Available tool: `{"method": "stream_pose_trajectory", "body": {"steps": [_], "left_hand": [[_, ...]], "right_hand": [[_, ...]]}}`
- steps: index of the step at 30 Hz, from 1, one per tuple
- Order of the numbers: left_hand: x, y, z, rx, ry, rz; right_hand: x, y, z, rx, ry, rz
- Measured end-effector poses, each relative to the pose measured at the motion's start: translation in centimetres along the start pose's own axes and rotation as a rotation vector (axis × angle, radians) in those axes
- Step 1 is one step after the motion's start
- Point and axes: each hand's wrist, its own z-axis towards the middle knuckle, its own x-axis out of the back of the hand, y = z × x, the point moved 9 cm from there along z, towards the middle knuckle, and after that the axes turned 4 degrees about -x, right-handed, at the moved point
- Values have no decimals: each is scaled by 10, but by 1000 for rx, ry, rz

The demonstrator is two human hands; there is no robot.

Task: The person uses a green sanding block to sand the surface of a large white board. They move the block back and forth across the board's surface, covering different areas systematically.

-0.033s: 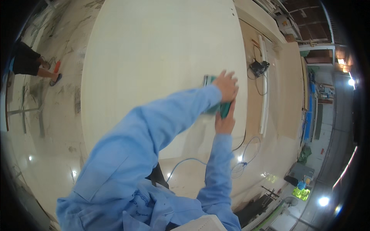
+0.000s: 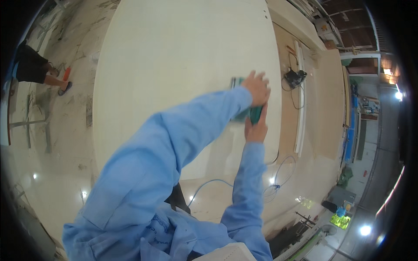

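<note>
A green handheld tool with a flat, silver-edged base (image 2: 255,115), which looks like a sander, rests on a large off-white panel (image 2: 183,48) near its right edge. My left hand (image 2: 257,89) reaches across from the left and grips the tool's far end from above, fingers partly spread over it. Behind it, my right hand (image 2: 257,129) is closed round the near end, index finger along its side. Much of the tool's body lies hidden under my hands and left sleeve.
Beyond the panel's right edge are a brown board (image 2: 289,130), a black corded device (image 2: 295,79) and a long white strip (image 2: 300,117). A blue hose (image 2: 209,182) loops along the floor below the panel. At far left, another person's leg (image 2: 54,81) shows.
Both my hands have moved the green tool a little away from me over the panel, with the grip unchanged.
</note>
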Motion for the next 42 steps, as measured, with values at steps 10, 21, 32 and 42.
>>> {"method": "stream_pose_trajectory", "body": {"steps": [10,21,32,42], "left_hand": [[127,-172,-143,341,155,296],[199,12,-471,735,470,71],[254,-167,-457,665,455,285],[233,-3,-552,775,538,0]], "right_hand": [[-116,-182,13,196,-387,9],[-104,-236,-293,563,-693,83],[-195,-360,-198,610,-502,28],[-119,-293,-354,726,-535,102]]}}
